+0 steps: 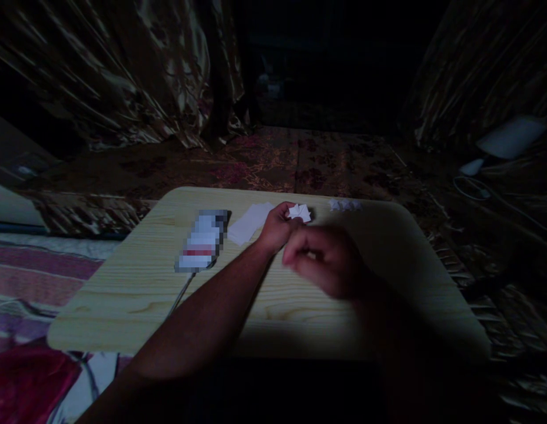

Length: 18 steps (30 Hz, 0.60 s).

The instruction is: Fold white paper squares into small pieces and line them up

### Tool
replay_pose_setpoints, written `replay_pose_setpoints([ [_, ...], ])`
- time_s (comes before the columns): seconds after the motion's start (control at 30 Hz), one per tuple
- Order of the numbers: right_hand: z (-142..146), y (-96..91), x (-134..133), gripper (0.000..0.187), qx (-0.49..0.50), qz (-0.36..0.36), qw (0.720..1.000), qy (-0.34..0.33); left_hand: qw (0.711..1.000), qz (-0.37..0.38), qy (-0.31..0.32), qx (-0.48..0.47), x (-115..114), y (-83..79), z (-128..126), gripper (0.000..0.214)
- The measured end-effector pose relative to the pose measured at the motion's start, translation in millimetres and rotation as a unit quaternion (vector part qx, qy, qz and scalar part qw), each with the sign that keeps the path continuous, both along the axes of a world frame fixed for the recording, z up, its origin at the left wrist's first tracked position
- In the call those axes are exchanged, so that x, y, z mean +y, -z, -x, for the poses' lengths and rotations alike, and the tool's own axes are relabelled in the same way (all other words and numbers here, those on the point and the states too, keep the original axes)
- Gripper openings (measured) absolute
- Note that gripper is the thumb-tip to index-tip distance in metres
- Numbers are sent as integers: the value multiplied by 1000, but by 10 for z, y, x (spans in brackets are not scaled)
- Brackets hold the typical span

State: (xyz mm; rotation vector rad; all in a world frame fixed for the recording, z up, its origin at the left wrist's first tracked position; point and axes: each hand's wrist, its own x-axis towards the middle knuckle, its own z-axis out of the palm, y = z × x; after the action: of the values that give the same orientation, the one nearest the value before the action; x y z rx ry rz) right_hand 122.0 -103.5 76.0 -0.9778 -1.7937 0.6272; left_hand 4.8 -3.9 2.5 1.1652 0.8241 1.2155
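Observation:
Between the fingers of my left hand (pixel 277 228) is a small folded white paper piece (pixel 299 212), with creases and pointed corners, held above the far middle of the table. My right hand (pixel 328 259) is nearer to me and just right of it, raised over the wood and blurred. Its fingers are curled in, the thumb and forefinger close together; whether anything is in them I cannot make out. White paper sheets (pixel 249 224) lie left of my left hand. Several small folded white paper pieces (pixel 345 205) sit in a row at the far right.
A pale wooden table (pixel 136 294) with rounded corners is under my hands. On its left lies a pixelated phone-like device (pixel 202 241) with a cable (pixel 182 294). Behind is a patterned brown cloth (pixel 273 156), and a white lamp (pixel 511 138) stands at right.

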Motion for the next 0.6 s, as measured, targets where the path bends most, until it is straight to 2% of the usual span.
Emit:
replay_pose_setpoints([
  [0.1,-160,238,224,13,-10,-44,991,126,1000,5,-3,-15,-8,-6,-10,38],
  [0.17,-247,400,362,13,-49,-95,978,179,1000,13,3,-16,-10,-2,-16,41],
  [0.27,-311,558,477,18,-96,-126,967,197,1000,9,15,-14,-16,1,-22,44],
  [0.43,-337,629,522,16,-121,-87,966,212,1000,-9,17,-14,-29,-5,-24,44],
  [0.6,-344,681,549,13,-97,-52,965,237,1000,-16,25,-1,-37,-12,-20,46],
])
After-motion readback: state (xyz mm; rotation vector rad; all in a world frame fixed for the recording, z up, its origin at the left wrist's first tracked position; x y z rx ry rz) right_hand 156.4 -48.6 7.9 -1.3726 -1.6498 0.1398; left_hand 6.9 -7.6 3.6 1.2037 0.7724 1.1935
